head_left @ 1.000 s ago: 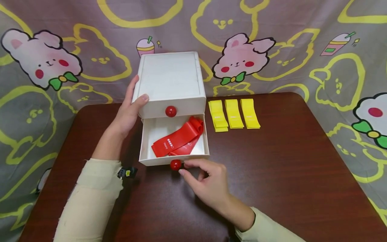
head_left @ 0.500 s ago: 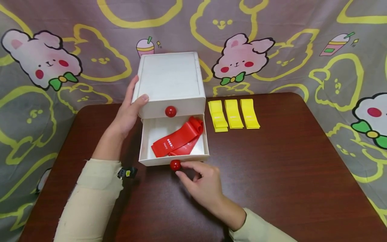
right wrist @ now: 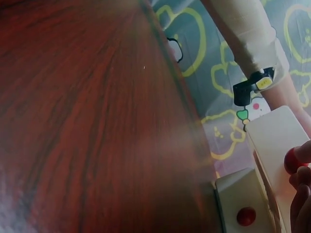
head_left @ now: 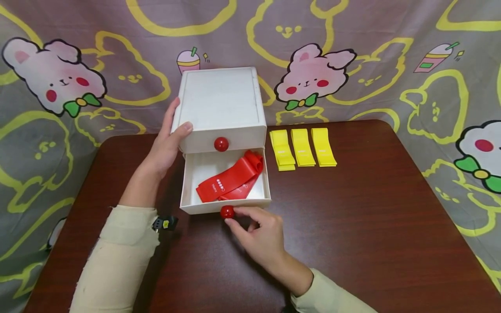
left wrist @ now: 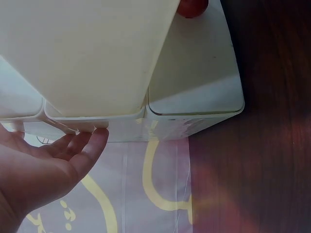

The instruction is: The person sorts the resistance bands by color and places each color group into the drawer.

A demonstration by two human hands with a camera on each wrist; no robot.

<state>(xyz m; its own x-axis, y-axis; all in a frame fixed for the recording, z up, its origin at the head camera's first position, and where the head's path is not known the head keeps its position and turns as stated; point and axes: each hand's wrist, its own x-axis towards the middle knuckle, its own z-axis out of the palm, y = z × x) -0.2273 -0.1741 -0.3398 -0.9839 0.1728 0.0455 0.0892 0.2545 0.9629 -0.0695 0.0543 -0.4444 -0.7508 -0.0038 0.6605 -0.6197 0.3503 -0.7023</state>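
A white drawer cabinet (head_left: 219, 100) stands at the back of the table. Its pulled-out drawer (head_left: 192, 182), below the top one, holds red resistance bands (head_left: 228, 178) marked "Heavy". My right hand (head_left: 264, 237) pinches that drawer's red knob (head_left: 227, 212) between thumb and index finger; the right wrist view also shows fingertips on the knob (right wrist: 293, 160). My left hand (head_left: 166, 143) rests against the cabinet's left side, thumb over its top front edge. In the left wrist view, the fingers of the left hand (left wrist: 53, 165) touch the side wall with their tips.
Yellow resistance bands (head_left: 303, 148), folded flat, lie in a row right of the cabinet. Another drawer front with a red knob (right wrist: 246, 216) sits below the pulled-out one. A patterned curtain (head_left: 352, 87) hangs behind the dark wooden table (head_left: 352, 243).
My right hand has shifted a little left, bringing thumb and index finger closer around the knob. The drawer stays pulled out almost exactly as before. My left hand has not moved.
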